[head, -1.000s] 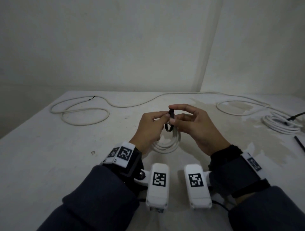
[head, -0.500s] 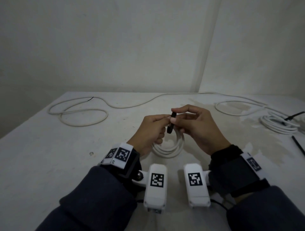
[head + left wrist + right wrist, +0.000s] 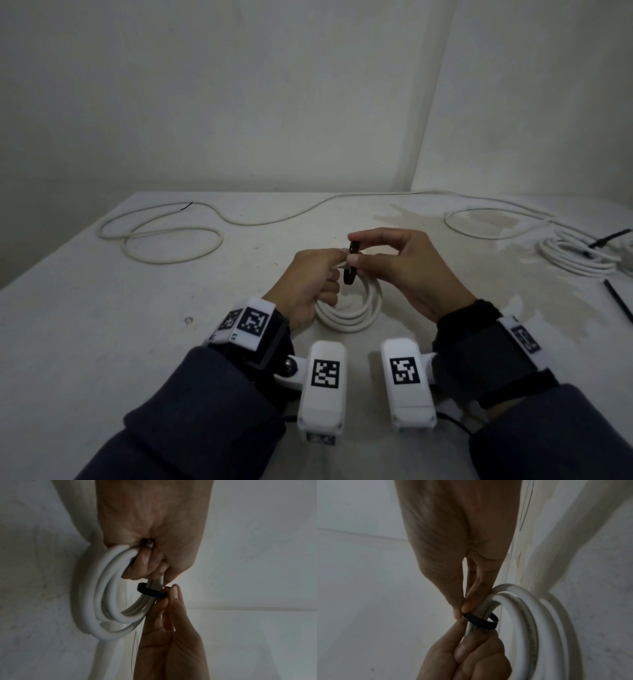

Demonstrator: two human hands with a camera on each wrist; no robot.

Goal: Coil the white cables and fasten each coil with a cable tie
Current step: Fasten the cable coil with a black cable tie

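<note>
A small coil of white cable (image 3: 356, 313) (image 3: 96, 601) (image 3: 539, 622) stands on edge on the table, its top held up. My left hand (image 3: 317, 274) (image 3: 150, 563) grips the strands at the top of the coil, fingers curled round them. A black cable tie (image 3: 351, 270) (image 3: 151, 592) (image 3: 481, 621) loops loosely around the strands just beside that grip. My right hand (image 3: 383, 255) (image 3: 462, 608) pinches the tie's ends between thumb and fingers above the coil.
A long loose white cable (image 3: 164, 236) lies in loops at the back left and runs along the far edge. At the right lie another loop (image 3: 479, 222), a tied white coil (image 3: 575, 253) with a black tie (image 3: 609, 238), and a spare black tie (image 3: 618, 301).
The tie's loop around the strands has drawn a little smaller, and my right hand's fingers have shifted on the tie's ends. The coil stays in place.
</note>
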